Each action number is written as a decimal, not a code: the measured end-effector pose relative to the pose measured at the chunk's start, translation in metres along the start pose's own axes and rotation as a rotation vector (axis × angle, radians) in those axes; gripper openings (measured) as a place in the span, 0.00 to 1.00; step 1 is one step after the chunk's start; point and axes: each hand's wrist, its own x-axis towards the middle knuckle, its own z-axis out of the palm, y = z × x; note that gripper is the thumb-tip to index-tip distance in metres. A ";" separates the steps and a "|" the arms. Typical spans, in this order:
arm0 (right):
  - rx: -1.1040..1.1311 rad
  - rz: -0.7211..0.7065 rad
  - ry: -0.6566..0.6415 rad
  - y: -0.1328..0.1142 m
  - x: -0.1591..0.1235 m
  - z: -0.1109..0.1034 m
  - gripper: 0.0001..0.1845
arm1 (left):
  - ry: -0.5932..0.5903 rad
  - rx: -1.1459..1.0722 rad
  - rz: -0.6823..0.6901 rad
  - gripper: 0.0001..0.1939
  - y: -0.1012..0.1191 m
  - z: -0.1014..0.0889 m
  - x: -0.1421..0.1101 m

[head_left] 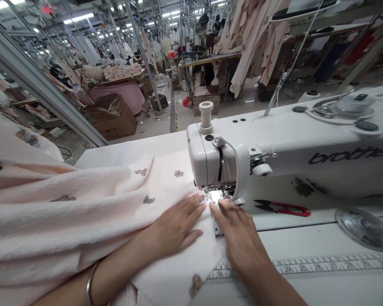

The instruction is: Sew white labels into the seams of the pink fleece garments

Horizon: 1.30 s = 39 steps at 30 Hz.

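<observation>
Pale pink fleece fabric point(115, 212) with small bear prints spreads over the left of the table and runs under the needle area of a white sewing machine point(293, 140). My left hand point(178, 225) lies flat on the fabric, fingers stretched toward the presser foot point(210, 195). At the fabric's right edge my right hand point(239, 229) rests with its fingers extended beside the lit needle plate. Its index fingertip touches the cloth close to the foot. Neither hand grips anything. The needle tip is too small to make out.
Red-handled thread snips point(284, 208) lie on the machine bed to the right. Near them stands a clear round disc point(365, 229). A printed ruler point(306, 267) crosses the table front. Beyond the table are a cardboard box point(115, 119), a metal post point(51, 80) and hanging fabric point(255, 42).
</observation>
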 end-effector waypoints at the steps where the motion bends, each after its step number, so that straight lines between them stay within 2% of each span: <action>1: -0.010 -0.011 0.003 0.001 0.000 -0.001 0.33 | -0.002 0.001 0.003 0.27 0.000 0.000 0.000; 8: -0.049 -0.028 0.018 0.000 0.003 -0.003 0.32 | -0.028 0.026 0.000 0.24 -0.002 -0.003 0.003; 16: 0.049 0.077 -0.011 -0.007 -0.001 0.002 0.34 | -0.037 0.049 -0.047 0.22 -0.012 -0.005 0.012; 21: 0.131 0.000 0.037 -0.015 -0.006 -0.006 0.30 | 0.017 0.052 -0.026 0.22 -0.012 -0.004 0.013; 31: 0.043 -0.129 0.122 -0.029 -0.022 -0.003 0.31 | 0.131 0.101 0.011 0.26 -0.010 0.004 0.006; 33: 0.062 -0.116 0.122 -0.036 -0.019 0.000 0.30 | 0.168 0.084 -0.012 0.27 -0.013 0.003 0.007; 36: 0.120 -0.118 0.131 -0.046 -0.017 0.000 0.29 | 0.188 0.057 -0.116 0.27 -0.017 -0.003 0.003; 38: 0.191 -0.152 0.087 -0.038 -0.024 -0.008 0.31 | 0.130 0.054 -0.179 0.26 -0.013 -0.010 -0.011; 39: 0.221 -0.150 0.058 -0.026 -0.030 -0.014 0.32 | 0.096 0.053 -0.202 0.26 -0.008 -0.016 -0.022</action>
